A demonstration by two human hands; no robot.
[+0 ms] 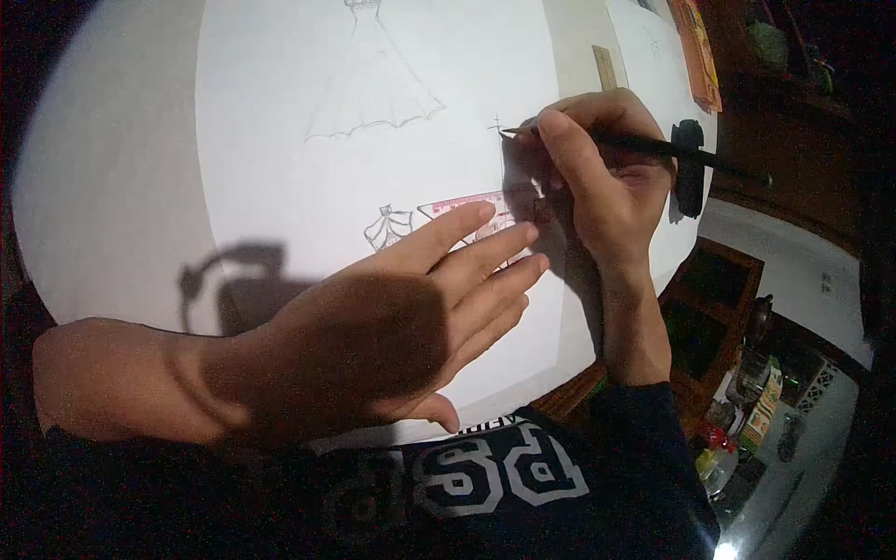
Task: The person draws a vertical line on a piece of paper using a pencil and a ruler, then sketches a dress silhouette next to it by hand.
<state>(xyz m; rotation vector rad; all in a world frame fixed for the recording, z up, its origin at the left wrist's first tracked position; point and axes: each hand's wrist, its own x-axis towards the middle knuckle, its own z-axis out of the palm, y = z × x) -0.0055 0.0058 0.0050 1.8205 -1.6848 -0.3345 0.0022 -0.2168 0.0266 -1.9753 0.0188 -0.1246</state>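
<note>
My right hand (611, 154) grips a dark pencil (653, 144). Its tip is at a small cross-like pencil mark (497, 121) on a large white sheet of paper (271, 168). Fingers stretched out, my left hand (401, 308) lies over a clear set square (457, 203) with a red scale, partly covering it. Beside the set square is a small drawing of a bodice (387, 229). Farther up the sheet, a long flared gown sketch (373, 84) shows, its top cut off by the frame edge.
On the right side of the table lie a short ruler (605, 67), a black object (689, 168) and an orange packet or booklet (698, 56). Lower right, a wooden piece of furniture (714, 299) and a glass surface with a green-yellow carton (763, 406) stand beyond the table.
</note>
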